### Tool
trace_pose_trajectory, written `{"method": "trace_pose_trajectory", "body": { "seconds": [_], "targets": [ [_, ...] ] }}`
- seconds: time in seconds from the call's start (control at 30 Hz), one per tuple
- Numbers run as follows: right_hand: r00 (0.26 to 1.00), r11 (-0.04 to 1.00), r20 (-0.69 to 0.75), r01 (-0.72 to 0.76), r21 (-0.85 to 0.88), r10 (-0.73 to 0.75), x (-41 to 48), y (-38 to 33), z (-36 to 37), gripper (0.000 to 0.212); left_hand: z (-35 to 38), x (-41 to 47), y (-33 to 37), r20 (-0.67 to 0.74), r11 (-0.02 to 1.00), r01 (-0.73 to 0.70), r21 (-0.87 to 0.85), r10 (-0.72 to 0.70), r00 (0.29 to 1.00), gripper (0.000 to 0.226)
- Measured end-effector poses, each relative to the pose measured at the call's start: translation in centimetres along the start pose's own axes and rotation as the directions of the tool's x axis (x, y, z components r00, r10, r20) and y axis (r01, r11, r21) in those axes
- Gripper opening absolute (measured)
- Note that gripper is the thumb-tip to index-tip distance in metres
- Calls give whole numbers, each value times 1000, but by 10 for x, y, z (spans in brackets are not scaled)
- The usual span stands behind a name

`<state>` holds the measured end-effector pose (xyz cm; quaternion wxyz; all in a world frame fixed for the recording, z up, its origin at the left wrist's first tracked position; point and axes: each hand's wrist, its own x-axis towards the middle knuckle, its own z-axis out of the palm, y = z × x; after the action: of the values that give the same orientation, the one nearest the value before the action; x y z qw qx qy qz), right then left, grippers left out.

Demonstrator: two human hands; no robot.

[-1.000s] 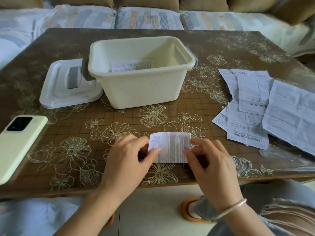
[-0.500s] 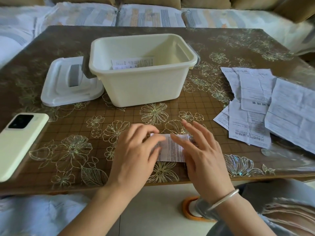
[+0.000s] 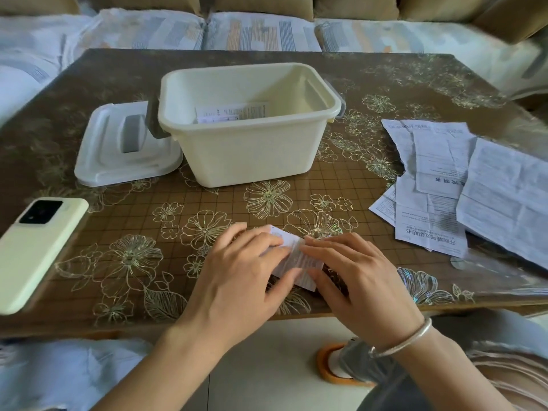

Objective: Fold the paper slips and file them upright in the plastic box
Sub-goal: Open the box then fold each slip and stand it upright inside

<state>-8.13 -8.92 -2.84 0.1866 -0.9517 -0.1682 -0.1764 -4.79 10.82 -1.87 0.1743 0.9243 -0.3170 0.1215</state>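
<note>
- The left hand (image 3: pixel 237 271) and right hand (image 3: pixel 358 280) are each pinching one end of a slip (image 3: pixel 296 256). Fingers are lying over its top and thumbs are closing on its near edge, so both hands are grasping it.
- The slip is sitting low over the table (image 3: pixel 148 84), just inside the near edge and slightly askew. The hands are probably working it there to get a firm surface for the crease.
- I judge the fold is being made or sharpened and filing has not yet begun.
- Straight beyond the hands, the box (image 3: pixel 252 155) is standing open, so the slip can go straight in.
- Filed slips (image 3: pixel 231 112) are leaning against the box's near wall, roughly upright.
- Beyond and left, the lid (image 3: pixel 127 143) is lying touching the box, out of the way.
- Right of the hands, a loose pile (image 3: pixel 444 188) of unfolded slips is waiting within reach.
- Far left, a phone (image 3: pixel 35 250) is lying face down.
</note>
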Motion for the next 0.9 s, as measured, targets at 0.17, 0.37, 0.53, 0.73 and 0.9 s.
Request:
{"method": "trace_pose_trajectory", "body": {
  "seconds": [0.17, 0.37, 0.53, 0.73, 0.9],
  "targets": [
    [991, 989, 41, 126, 75, -129, -1, 18, -2, 34, -4, -2, -9, 101, 997, -62, 47, 57, 993, 68],
    [975, 973, -45, 222, 61, -219, 10, 18, 3, 29, 0, -6, -8, 88, 996, -87, 25, 84, 993, 68],
    [960, 969, -149, 243, 36, -235, 14, 9, 8, 28, 0, -10, -16, 41, 992, -111, -55, 114, 993, 58],
    [976, 975, -179, 157, 156, -128, 9, -3, 14, 32, 8, -21, -17, -124, 990, -47, -133, 31, 992, 31],
    [979, 971, -201, 15, 238, 34, 13, -13, 11, 39, 11, -20, -17, -221, 980, 89, -178, -128, 967, 33]
  ]
}}
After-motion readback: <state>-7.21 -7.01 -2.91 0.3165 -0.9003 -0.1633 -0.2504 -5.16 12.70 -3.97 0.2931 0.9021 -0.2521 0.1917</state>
